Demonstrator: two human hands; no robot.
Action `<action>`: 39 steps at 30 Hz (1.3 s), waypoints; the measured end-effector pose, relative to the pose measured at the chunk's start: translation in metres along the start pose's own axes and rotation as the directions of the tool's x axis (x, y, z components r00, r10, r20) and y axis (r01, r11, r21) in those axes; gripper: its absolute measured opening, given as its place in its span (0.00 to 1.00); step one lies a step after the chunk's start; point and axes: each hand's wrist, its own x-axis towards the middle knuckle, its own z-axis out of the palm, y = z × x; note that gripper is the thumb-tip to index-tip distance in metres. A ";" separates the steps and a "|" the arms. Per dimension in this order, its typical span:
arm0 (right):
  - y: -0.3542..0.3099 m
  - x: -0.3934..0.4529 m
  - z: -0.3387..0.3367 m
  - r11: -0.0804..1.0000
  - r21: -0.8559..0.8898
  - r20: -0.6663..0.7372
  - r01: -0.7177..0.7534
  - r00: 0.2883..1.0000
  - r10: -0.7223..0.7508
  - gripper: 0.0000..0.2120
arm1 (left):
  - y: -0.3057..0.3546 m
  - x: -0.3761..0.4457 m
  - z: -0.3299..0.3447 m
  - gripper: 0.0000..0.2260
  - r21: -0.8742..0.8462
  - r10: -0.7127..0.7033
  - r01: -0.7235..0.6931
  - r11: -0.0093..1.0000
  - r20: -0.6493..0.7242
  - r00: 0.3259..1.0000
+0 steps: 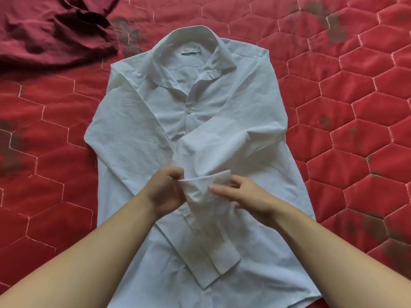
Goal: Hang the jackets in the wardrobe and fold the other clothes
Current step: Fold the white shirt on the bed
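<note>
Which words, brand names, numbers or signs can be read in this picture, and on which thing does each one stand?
No text can be read.
Neck label inside the collar of the white long-sleeved cotton shirt: faint greenish marks, too small and blurred to read.
Red quilted bedcover with hexagon stitching: dark patches only, no words.
Crumpled dark red cloth at the upper left: no text visible.

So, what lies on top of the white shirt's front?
Both sleeves lie folded across the white shirt; left hand and right hand pinch one cuff. Lower buttons are covered.
</note>
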 end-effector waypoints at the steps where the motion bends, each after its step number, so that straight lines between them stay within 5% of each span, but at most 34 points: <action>1: -0.001 -0.007 0.004 1.000 -0.026 0.011 0.009 1.000 -0.009 0.13 | 0.000 0.001 -0.003 0.22 -0.010 0.038 -0.038 0.999 0.008 0.999; 4: -0.001 -0.025 0.015 0.968 -0.212 -0.196 0.132 0.965 -0.175 0.09 | -0.005 0.003 -0.013 0.30 0.090 0.003 -0.001 0.996 -0.025 1.000; 7: 0.000 -0.045 0.032 0.727 -0.643 -0.314 0.242 0.782 -0.538 0.11 | -0.014 0.002 -0.024 0.18 0.248 -0.172 0.185 0.951 -0.070 0.983; 10: 0.012 -0.058 0.061 0.404 -0.853 -0.056 0.330 0.712 -0.700 0.13 | -0.022 -0.005 -0.033 0.15 0.318 -0.293 0.290 0.903 -0.037 0.955; 14: 0.042 -0.056 0.104 0.159 -0.879 0.265 0.450 0.736 -0.623 0.08 | -0.025 -0.010 -0.043 0.11 0.402 -0.193 0.207 0.892 -0.074 0.978; 17: 0.063 -0.047 0.125 0.387 -0.788 0.295 0.479 0.845 -0.446 0.13 | -0.024 -0.013 -0.053 0.06 0.495 -0.115 0.162 0.854 -0.125 0.986; 20: 0.070 -0.036 0.122 0.710 -0.605 0.062 0.360 0.911 -0.408 0.11 | -0.022 -0.015 -0.063 0.05 0.614 -0.017 0.148 0.775 -0.214 0.977; 23: 0.071 -0.018 0.087 0.855 -0.483 -0.415 0.189 0.811 -0.413 0.05 | -0.017 -0.011 -0.074 0.03 0.640 0.175 0.052 0.766 -0.286 0.942; 26: 0.067 -0.005 0.049 0.994 -0.108 -0.634 0.003 0.770 -0.071 0.05 | -0.015 -0.010 -0.085 0.05 0.719 0.279 0.046 0.694 -0.327 0.903; 28: 0.062 0.001 0.035 0.986 0.142 -0.565 -0.085 0.811 0.151 0.08 | -0.018 -0.013 -0.093 0.07 0.781 0.226 0.098 0.617 -0.295 0.928; 30: 0.057 0.008 0.030 0.965 0.215 -0.473 -0.152 0.848 0.239 0.10 | -0.021 -0.016 -0.101 0.08 0.801 0.169 0.129 0.584 -0.276 0.946; 39: 0.055 0.021 0.038 0.977 0.065 -0.384 -0.204 0.898 0.214 0.10 | -0.020 -0.016 -0.123 0.09 0.873 0.357 0.136 0.468 -0.328 0.874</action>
